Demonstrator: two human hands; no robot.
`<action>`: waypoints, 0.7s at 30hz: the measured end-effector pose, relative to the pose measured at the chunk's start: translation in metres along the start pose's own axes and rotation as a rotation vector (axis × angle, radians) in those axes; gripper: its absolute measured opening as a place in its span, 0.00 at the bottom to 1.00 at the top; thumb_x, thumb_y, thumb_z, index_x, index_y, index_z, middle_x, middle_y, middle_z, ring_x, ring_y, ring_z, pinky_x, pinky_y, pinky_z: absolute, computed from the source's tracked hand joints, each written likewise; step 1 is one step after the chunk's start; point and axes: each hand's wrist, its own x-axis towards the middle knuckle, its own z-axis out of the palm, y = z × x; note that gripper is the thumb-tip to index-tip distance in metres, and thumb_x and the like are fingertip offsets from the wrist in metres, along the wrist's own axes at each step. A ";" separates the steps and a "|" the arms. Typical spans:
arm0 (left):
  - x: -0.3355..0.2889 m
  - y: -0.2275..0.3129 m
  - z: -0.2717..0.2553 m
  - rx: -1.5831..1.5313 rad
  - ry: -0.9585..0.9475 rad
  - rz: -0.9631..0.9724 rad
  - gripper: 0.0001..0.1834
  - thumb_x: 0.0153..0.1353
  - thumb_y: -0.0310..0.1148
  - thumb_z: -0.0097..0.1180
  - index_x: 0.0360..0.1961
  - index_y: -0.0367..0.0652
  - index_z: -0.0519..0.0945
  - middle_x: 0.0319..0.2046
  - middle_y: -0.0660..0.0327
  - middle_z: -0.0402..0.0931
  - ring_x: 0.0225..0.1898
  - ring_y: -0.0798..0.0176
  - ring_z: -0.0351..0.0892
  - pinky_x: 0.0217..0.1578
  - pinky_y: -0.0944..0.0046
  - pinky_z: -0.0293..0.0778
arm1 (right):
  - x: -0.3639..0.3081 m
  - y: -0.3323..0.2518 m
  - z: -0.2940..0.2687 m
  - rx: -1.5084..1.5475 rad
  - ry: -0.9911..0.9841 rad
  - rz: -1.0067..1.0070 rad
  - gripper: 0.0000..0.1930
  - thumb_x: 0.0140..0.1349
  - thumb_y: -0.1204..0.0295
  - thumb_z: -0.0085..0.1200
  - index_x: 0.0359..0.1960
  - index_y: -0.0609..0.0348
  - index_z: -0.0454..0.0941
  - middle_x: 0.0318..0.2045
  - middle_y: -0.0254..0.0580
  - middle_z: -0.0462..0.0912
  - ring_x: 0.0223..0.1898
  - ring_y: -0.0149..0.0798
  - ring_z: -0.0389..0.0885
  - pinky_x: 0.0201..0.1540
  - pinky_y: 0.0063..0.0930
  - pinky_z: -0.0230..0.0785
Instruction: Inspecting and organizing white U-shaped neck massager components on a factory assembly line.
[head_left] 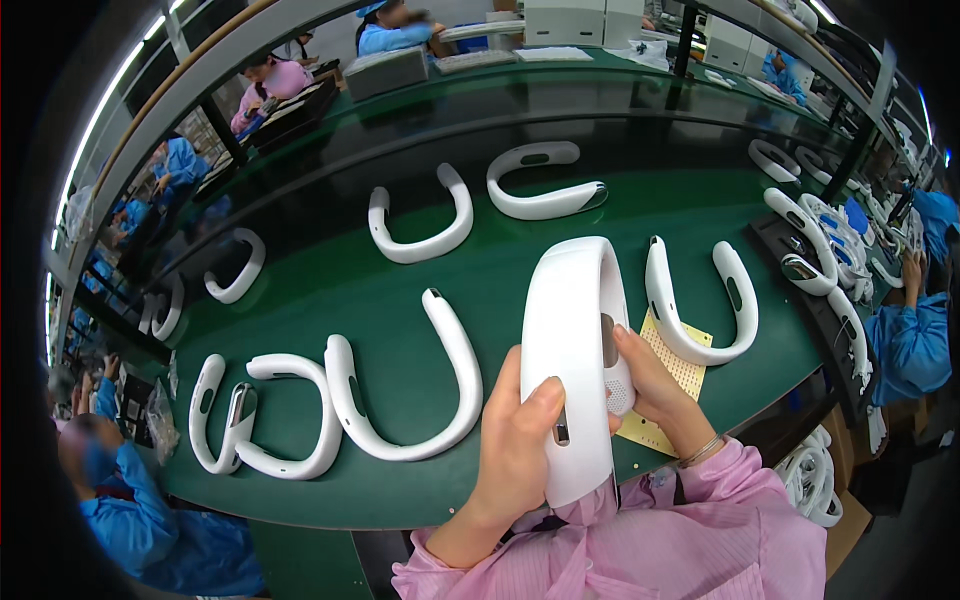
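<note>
You gripped the white curved device (568,340) right of centre. It sat between your left hand (512,432) and right hand (655,382).

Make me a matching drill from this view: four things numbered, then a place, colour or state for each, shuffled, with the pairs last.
1. Left hand
2. Card
3. Bracelet
4. Table

A. On the right wrist
B. Green
C. Gripping a white band
D. Yellow

Pairs: 1-C, 2-D, 3-A, 4-B
</note>
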 end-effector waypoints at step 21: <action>0.010 -0.025 -0.068 -0.232 -0.119 0.028 0.26 0.63 0.43 0.38 0.56 0.34 0.59 0.34 0.49 0.74 0.25 0.59 0.78 0.25 0.64 0.77 | -0.018 -0.014 -0.009 -0.014 0.052 -0.047 0.23 0.66 0.58 0.42 0.56 0.60 0.61 0.42 0.41 0.75 0.39 0.32 0.76 0.41 0.26 0.72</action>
